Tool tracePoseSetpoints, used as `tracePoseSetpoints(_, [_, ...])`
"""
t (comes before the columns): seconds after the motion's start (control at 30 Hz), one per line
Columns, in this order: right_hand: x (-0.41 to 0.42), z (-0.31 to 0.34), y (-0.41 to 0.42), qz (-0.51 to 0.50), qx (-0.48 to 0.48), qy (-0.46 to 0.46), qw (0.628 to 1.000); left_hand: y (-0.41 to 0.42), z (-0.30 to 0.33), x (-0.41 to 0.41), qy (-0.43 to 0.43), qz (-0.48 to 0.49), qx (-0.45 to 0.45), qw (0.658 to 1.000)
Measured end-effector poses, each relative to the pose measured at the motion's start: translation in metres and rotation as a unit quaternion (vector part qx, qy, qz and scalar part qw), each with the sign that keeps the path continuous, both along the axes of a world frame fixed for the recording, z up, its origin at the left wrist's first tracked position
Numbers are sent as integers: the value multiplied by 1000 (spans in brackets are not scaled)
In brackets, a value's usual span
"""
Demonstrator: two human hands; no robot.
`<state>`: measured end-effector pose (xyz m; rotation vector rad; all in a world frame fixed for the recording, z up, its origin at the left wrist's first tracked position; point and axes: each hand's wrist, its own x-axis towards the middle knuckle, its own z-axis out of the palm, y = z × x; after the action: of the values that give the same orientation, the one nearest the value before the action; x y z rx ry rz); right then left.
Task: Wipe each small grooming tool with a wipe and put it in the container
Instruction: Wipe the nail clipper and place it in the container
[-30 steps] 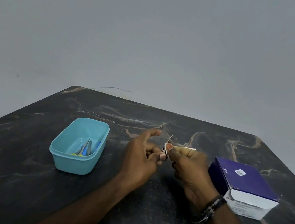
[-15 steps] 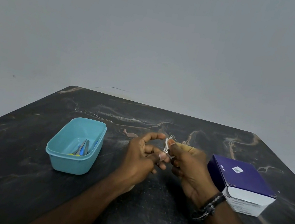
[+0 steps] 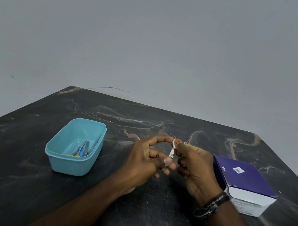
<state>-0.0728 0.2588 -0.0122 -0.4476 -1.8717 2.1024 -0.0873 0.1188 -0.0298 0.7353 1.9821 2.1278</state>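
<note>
Over the middle of the dark marbled table (image 3: 13, 178), both hands meet around a small metal grooming tool (image 3: 171, 154). My left hand (image 3: 147, 162) pinches the tool's lower end between thumb and fingers, its index finger reaching to the top. My right hand (image 3: 192, 166) pinches a small white wipe (image 3: 174, 143) against the tool's upper part. To the left stands the teal plastic container (image 3: 57, 156); several small tools with blue and yellow parts (image 3: 82, 150) lie inside it.
A purple and white box of alcohol wipes (image 3: 243, 181) sits at the right, close to my right wrist, which wears a dark bracelet (image 3: 211, 205). A plain grey wall rises behind the table's far edge.
Both hands stay together on the tool; my right thumb and the wipe have shifted slightly along it. My left index finger has stretched toward the tool's top.
</note>
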Motion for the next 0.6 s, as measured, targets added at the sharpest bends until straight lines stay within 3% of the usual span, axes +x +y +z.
tracePoseSetpoints(0.4, [0,2,2,32,-28,-6,999,-3,2,-5,-98,46,125,986])
tracePoseSetpoints(0.6, [0,0,1,41,-34,15,998,-3,3,-7,-110,95,128,981])
